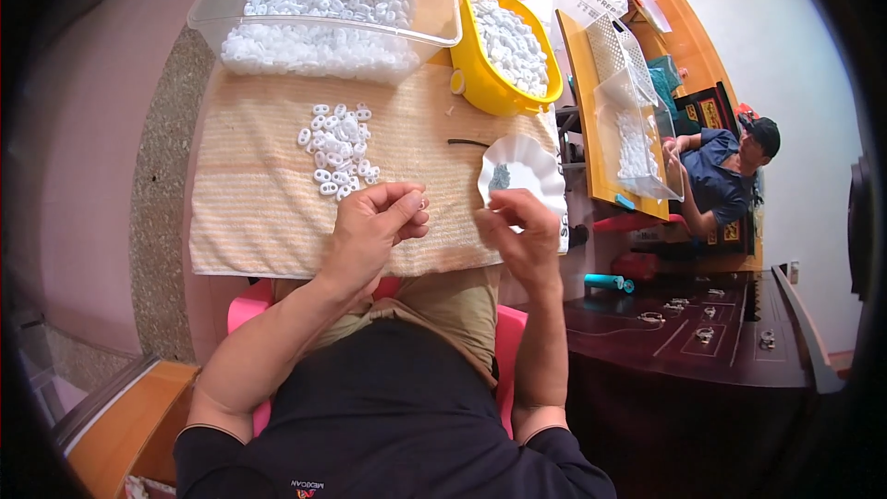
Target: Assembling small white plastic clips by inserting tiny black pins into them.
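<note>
My left hand (374, 222) is closed in a pinch above the towel's front part, with a small whitish piece (422, 206) showing at its fingertips; most of that piece is hidden. Just beyond this hand lies a loose pile of white oval plastic pieces with two holes each (338, 143). My right hand (525, 233) is curled with thumb and fingers together, beside the near edge of a white wavy-rimmed dish (540, 177). Whatever its fingertips hold is too small to make out. A little heap of tiny grey-blue bits (500, 176) rests in the dish.
A striped cream towel (249, 185) covers the table. At the back stand a clear bin (323, 42) and a yellow tub (480, 83), both filled with white pieces. A thin black stick (467, 141) lies by the dish. To the right, a person (725, 162) sits at another clear bin (637, 143).
</note>
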`<state>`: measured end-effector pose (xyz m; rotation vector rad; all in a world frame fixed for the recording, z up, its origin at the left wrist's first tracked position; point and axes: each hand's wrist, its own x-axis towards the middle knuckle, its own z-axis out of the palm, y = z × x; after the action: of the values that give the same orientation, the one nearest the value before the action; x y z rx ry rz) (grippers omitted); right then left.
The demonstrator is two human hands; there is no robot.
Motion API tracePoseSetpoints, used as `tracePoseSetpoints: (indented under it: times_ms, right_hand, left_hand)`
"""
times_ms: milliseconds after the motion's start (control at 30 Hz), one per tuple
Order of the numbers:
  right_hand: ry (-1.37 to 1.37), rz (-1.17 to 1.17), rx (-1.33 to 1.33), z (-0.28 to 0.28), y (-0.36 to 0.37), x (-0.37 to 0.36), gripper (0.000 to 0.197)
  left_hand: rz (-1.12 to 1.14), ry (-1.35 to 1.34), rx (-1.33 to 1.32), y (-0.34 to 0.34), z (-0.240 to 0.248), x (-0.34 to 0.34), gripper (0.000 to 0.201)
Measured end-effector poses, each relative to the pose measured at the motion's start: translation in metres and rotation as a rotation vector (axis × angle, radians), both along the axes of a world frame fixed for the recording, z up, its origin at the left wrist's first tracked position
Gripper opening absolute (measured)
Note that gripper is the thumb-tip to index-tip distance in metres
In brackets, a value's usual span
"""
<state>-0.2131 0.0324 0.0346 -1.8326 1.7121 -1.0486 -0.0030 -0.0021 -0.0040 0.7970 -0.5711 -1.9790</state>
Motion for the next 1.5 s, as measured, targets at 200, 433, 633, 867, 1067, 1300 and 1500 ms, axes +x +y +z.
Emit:
tracePoseSetpoints:
  times_ms: [200,433,633,867,1067,1300,1500]
  right_hand:
    - [0.166,-0.145,0.176,-0.002,0.007,-0.047,0.023]
    - [0.389,-0.101,0.172,-0.011,0.0,-0.056,0.027]
    - [0.499,-0.079,0.173,-0.008,-0.008,-0.053,0.02]
    - [0.557,-0.078,0.226,-0.005,-0.013,-0.051,0.017]
    - [0.547,-0.065,0.233,-0.005,-0.013,-0.052,0.014]
    - [0.44,-0.093,0.209,-0.002,-0.013,-0.05,0.013]
    - [0.456,-0.106,0.235,-0.006,-0.016,-0.051,0.014]
  left_hand:
    - [-0.001,0.026,0.012,0.0,0.0,-0.001,0.018]
    - [-0.013,0.013,-0.001,0.002,-0.001,-0.002,0.019]
    - [-0.038,0.004,-0.009,0.002,-0.001,-0.002,0.019]
    - [-0.048,0.034,0.004,0.002,-0.003,-0.002,0.015]
    - [-0.086,0.041,0.019,0.002,-0.002,-0.002,0.013]
    - [-0.127,0.06,0.007,0.002,-0.002,-0.001,0.014]
    - [-0.175,0.081,0.02,0.002,-0.002,-0.001,0.014]
